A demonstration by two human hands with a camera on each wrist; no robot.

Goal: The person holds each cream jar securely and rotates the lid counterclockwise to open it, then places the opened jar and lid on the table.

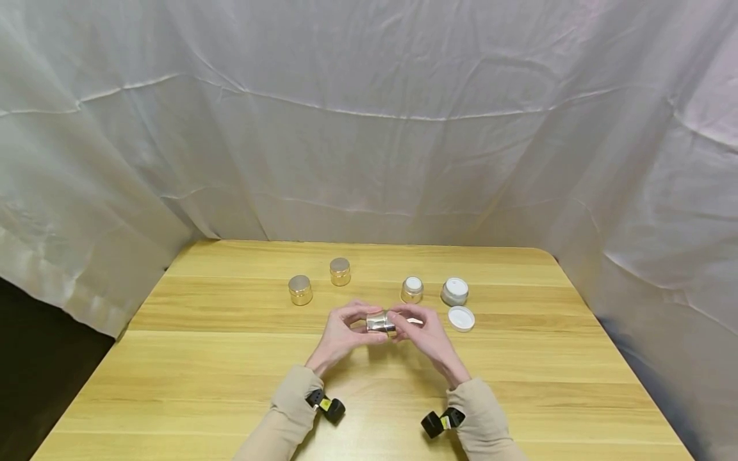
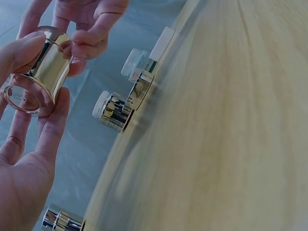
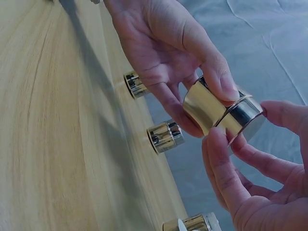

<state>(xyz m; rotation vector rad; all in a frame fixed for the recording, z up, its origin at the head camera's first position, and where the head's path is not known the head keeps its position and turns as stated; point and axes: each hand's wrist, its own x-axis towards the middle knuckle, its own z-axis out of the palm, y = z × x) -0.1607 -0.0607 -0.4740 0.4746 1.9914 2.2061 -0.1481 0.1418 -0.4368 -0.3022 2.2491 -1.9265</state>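
A shiny gold jar (image 1: 377, 321) is held on its side between both hands, above the table. My left hand (image 1: 337, 336) grips the jar's body, thumb on one side and fingers on the other. In the right wrist view, the fingertips of my right hand (image 3: 260, 192) pinch the silvery-gold lid (image 3: 246, 115), which sits on the end of the jar. The jar's round base (image 2: 23, 98) faces the camera in the left wrist view. Just beyond my right hand lies a gold cap (image 2: 139, 90), partly hidden in the head view.
Two closed gold jars (image 1: 300, 290) stand at the back left of the wooden table (image 1: 190, 384). Back right are a gold jar with a white top (image 1: 412, 290), a frosted jar with a white top (image 1: 455, 292) and a flat white lid (image 1: 461, 318). A grey curtain (image 1: 369, 160) hangs behind.
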